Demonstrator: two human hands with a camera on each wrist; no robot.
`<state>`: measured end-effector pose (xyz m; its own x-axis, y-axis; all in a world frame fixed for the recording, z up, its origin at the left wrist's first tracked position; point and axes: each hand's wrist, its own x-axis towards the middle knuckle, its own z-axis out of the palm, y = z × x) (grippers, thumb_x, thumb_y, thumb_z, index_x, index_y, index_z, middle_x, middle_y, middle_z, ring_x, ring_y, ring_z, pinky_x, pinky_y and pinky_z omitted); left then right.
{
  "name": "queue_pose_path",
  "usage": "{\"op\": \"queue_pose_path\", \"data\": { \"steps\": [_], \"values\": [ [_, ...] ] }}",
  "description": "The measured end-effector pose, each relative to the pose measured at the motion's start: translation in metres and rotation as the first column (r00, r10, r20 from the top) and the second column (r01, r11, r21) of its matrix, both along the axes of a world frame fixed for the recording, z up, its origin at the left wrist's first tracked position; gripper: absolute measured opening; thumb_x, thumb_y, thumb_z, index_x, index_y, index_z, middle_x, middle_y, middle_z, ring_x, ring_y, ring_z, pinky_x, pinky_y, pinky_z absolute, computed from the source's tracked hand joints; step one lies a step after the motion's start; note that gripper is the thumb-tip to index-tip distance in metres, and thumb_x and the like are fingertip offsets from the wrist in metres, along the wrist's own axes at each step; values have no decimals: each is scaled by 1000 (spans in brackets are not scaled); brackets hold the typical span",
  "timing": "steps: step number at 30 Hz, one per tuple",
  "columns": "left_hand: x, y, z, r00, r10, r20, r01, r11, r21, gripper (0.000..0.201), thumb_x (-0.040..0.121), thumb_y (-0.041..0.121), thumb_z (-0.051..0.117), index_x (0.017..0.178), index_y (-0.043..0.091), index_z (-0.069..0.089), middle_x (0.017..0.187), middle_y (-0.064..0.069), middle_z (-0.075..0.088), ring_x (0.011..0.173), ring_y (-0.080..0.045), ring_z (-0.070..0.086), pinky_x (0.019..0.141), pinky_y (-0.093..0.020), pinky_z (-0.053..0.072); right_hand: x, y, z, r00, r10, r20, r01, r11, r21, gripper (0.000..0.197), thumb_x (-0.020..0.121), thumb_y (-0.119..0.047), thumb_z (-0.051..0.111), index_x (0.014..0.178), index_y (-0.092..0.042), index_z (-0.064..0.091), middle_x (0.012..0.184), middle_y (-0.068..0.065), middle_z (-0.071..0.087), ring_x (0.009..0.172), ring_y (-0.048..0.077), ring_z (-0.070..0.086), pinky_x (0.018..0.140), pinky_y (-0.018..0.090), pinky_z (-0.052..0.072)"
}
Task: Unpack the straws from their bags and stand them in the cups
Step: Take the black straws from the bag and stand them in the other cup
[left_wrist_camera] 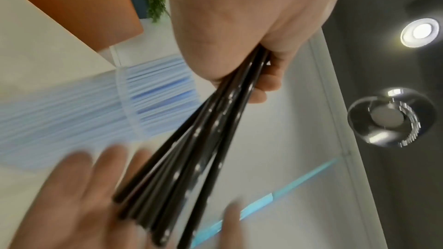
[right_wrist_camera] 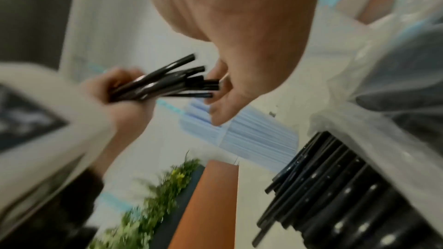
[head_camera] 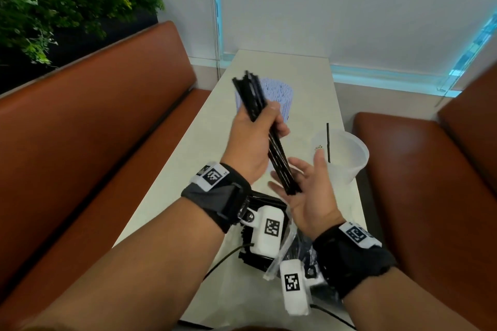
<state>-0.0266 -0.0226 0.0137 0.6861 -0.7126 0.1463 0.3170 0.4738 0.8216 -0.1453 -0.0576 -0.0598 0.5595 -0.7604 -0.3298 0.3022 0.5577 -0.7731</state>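
Observation:
My left hand (head_camera: 270,122) grips a bundle of black straws (head_camera: 269,129) around its middle and holds it tilted above the table. The bundle's lower ends rest against the flat fingers of my right hand (head_camera: 304,179), which is open with the palm up. In the left wrist view the black straws (left_wrist_camera: 203,149) fan out from my left hand (left_wrist_camera: 261,82). A translucent cup (head_camera: 347,153) stands right of my hands with one black straw (head_camera: 328,142) upright in it. A bag of pale blue straws (head_camera: 271,94) lies farther back. In the right wrist view more black straws (right_wrist_camera: 335,186) stick out of a clear bag (right_wrist_camera: 359,101).
The narrow cream table (head_camera: 188,158) runs between two brown benches (head_camera: 94,129), with a window wall at its far end. A green plant (head_camera: 53,2) stands behind the left bench. The clear bag with black straws (head_camera: 295,247) lies under my wrists near the table's front edge.

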Motion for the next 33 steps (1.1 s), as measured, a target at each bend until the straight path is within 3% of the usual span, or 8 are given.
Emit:
{"op": "queue_pose_path", "data": {
  "steps": [4,10,15,17,21,25,29,33],
  "values": [
    [-1,-4,2,993,101,-65,-104,993,-49,13,99,9,56,90,16,50,64,-1,53,57,-17,52,67,-37,50,-1,-13,1,993,-96,73,86,988,130,68,99,-63,43,120,0,60,124,24,65,111,40,68,89,48,59],
    [-4,-7,-10,996,69,-54,-70,997,-14,16,99,11,55,87,19,50,65,-1,55,57,-17,55,67,-35,52,0,-18,9,1000,20,15,-19,996,-89,57,97,-53,55,116,0,65,113,17,70,100,24,72,92,46,58],
    [-10,-2,-23,996,-21,91,11,994,112,16,100,13,56,86,22,57,69,-1,58,60,-18,59,70,-36,56,-4,-23,11,830,217,-513,-541,532,-651,21,79,-32,71,92,-15,67,79,9,70,72,13,59,71,30,47],
    [-8,1,-23,993,-70,97,58,991,124,18,100,12,57,84,21,60,70,-2,60,62,-17,61,71,-36,57,-5,-25,10,800,227,-555,-584,504,-636,24,83,-38,69,82,-15,61,66,1,68,60,10,63,63,24,51],
    [11,-1,-3,989,-142,-42,143,989,35,16,98,8,58,89,20,62,69,-2,60,62,-17,60,68,-36,56,-10,-33,0,728,118,-675,-639,474,-606,22,88,-45,60,81,-26,52,58,-16,56,54,10,65,64,42,63],
    [7,-6,3,988,-155,10,155,987,44,12,100,15,60,88,18,61,65,1,56,59,-14,56,67,-33,56,-13,-34,-4,689,-22,-724,-644,438,-627,35,85,-58,55,85,-23,53,64,-3,58,62,19,64,67,50,60],
    [14,-12,3,997,-53,53,51,998,40,15,98,23,62,90,15,52,57,5,45,51,-13,45,57,-31,50,-22,-50,2,616,-231,-753,-703,272,-658,52,66,-78,68,96,-37,54,90,-18,55,66,2,55,63,29,47],
    [35,-15,11,981,128,144,-130,991,10,25,93,35,67,87,17,50,55,7,44,49,-14,44,53,-32,45,-43,-88,3,402,-493,-771,-689,391,-609,81,64,-74,75,132,-43,42,129,-11,40,77,8,55,70,34,47]
  ]
}}
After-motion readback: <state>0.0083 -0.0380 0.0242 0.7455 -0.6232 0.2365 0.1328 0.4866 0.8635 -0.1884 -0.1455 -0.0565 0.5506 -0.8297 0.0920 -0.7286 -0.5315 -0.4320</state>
